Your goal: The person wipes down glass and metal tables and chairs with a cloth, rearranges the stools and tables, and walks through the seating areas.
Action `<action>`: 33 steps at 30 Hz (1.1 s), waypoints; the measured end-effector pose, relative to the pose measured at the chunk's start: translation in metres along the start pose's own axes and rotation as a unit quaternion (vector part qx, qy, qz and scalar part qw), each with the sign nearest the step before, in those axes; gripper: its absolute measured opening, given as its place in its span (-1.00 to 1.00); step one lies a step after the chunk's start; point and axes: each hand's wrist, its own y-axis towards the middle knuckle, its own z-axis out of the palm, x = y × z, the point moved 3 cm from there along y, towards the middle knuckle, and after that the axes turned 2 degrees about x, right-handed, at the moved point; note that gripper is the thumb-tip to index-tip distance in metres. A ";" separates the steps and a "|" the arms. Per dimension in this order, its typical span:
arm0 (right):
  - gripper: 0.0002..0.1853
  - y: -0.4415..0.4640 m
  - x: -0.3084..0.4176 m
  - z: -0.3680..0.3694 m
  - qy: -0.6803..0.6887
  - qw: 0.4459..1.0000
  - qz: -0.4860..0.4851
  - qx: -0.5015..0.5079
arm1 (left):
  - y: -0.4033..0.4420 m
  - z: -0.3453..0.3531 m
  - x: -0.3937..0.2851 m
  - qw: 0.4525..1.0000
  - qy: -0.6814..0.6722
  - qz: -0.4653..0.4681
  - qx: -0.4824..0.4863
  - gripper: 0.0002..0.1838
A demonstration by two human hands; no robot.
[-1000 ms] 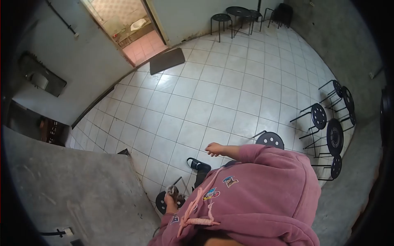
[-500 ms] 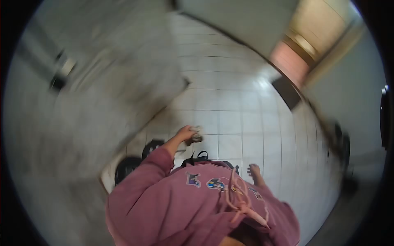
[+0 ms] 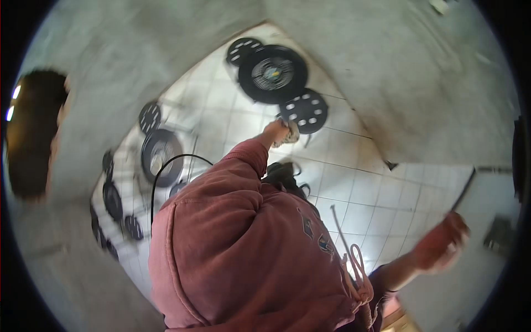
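My left hand (image 3: 276, 130) is wrapped round a crumpled pale cloth (image 3: 290, 134) with darker patches. Just beyond it is a black round seat (image 3: 303, 110) with light cut-outs; whether the cloth touches its edge I cannot tell. That seat adjoins a larger black round top (image 3: 273, 74) with a ringed centre. Out to the right, away from the furniture, my right hand (image 3: 444, 243) is smeared by motion, so its fingers do not show clearly. Both arms come from a pink hooded top (image 3: 238, 243) with a hanging drawstring.
Another black slotted seat (image 3: 243, 51) stands behind the large top. More round black furniture (image 3: 161, 157) lines the left side, with a thin black curved bar (image 3: 182, 156) near my sleeve. Pale floor tiles (image 3: 359, 188) run between grey walls (image 3: 138, 44). A dark opening (image 3: 36, 133) is far left.
The view has swung left, from the doorway side to the round black furniture. My left hand still holds the cloth, now near a seat. My right hand has moved farther out from my body.
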 end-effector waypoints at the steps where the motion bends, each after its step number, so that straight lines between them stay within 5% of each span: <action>1: -0.72 0.013 0.013 0.009 0.137 0.990 0.017 -0.033 | -0.019 -0.007 0.032 0.998 -0.035 -0.045 -0.041 -0.48; 3: -0.69 0.039 0.039 0.027 0.411 0.904 0.020 -0.114 | -0.085 -0.022 0.083 0.985 -0.064 -0.123 -0.105 -0.53; 5: -0.74 0.070 0.091 0.076 0.490 0.860 -0.142 0.003 | -0.140 -0.010 0.146 0.978 -0.075 -0.153 -0.123 -0.55; 7: -0.76 0.070 0.113 0.110 0.576 0.792 -0.195 0.057 | -0.201 0.017 0.203 0.961 -0.074 -0.226 -0.141 -0.55; 17: -0.80 0.007 0.264 0.226 0.774 0.573 -0.237 0.128 | -0.482 0.188 0.361 0.807 -0.289 -0.480 -0.184 -0.43; 22: -0.80 -0.036 0.343 0.257 0.804 0.534 -0.229 0.129 | -0.545 0.200 0.422 0.804 -0.312 -0.479 -0.163 -0.43; 31: -0.76 -0.100 0.458 0.293 0.828 0.483 -0.264 0.107 | -0.610 0.141 0.507 0.786 -0.343 -0.431 -0.281 -0.41; 33: -0.78 -0.108 0.472 0.301 0.881 0.400 -0.235 0.089 | -0.622 0.141 0.519 0.777 -0.350 -0.431 -0.297 -0.41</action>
